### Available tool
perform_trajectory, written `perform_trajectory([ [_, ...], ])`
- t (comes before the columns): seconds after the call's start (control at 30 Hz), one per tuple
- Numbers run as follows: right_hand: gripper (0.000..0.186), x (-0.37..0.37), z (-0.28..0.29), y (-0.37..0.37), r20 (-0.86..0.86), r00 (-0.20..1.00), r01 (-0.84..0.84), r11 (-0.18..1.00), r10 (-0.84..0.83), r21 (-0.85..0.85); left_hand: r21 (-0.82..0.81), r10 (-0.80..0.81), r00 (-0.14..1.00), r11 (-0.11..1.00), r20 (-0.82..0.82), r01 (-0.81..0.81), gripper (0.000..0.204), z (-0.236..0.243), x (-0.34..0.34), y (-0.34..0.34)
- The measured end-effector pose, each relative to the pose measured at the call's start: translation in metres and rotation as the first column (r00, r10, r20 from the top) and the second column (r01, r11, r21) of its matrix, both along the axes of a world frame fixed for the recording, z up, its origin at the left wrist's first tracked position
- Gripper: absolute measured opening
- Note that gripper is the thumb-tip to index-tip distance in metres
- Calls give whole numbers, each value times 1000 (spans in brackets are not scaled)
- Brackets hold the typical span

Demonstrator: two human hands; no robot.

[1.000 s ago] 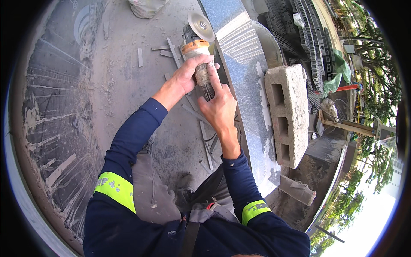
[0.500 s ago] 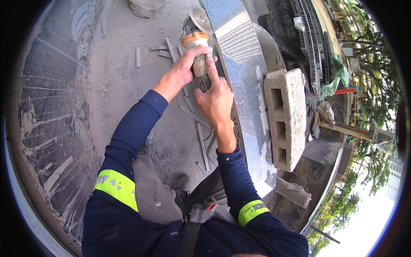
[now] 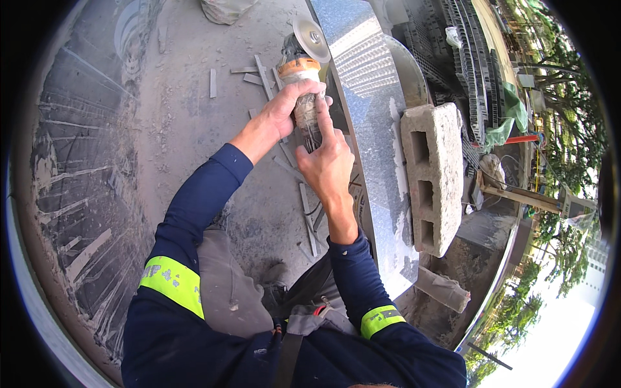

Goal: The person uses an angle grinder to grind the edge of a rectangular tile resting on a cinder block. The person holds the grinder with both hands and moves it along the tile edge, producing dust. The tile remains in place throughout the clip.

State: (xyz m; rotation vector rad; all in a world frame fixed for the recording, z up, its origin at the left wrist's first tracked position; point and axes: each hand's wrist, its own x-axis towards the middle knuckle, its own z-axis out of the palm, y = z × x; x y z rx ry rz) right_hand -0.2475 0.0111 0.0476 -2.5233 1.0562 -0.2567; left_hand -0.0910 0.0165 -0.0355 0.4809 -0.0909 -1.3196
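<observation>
Two-handed hold on a grinder (image 3: 307, 115), just left of the slab (image 3: 375, 152).
The left hand (image 3: 282, 108) has its grip wrapped around the grinder's front part; the right hand (image 3: 328, 161) has its grip on the rear, index finger laid forward along the body. The grinder's long axis runs roughly alongside the slab's left edge, pointing away from the person. The disc (image 3: 310, 39) lies ahead of both hands, on the slab side, with the left hand nearer to it; it sits at the slab's left edge, contact uncertain. Strips (image 3: 305, 210) lie on the floor (image 3: 187, 129) left of the slab; a block (image 3: 446, 174) stands along the slab's right side.
</observation>
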Motion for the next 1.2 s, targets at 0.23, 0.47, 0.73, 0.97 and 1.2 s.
perform_trajectory([
  [0.23, 101, 6, 5, -7, 17, 1000, -10, 1000, 10, 29, -10, 36, 999, 999, -35, -36, 31, -1, 2, -7],
  [0.47, 102, 38, -6, -30, 41, 999, -19, 999, 21, -36, 34, 29, 999, 999, 38, -30, 32, -6, 37, -35],
  [0.73, 102, 17, -3, -10, 33, 999, 4, 1000, -3, -26, 16, 2, 1000, 1000, 14, -2, 33, -6, 17, -12],
  [0.97, 96, -13, 0, 0, 51, 999, 6, 1000, -6, 16, 20, 2, 1000, 1000, 2, -2, 33, 2, -12, 5],
  [1.2, 94, -19, 3, 0, 49, 999, 10, 1000, -11, 22, 2, 26, 999, 1000, -28, -26, 29, 2, -22, 5],
])
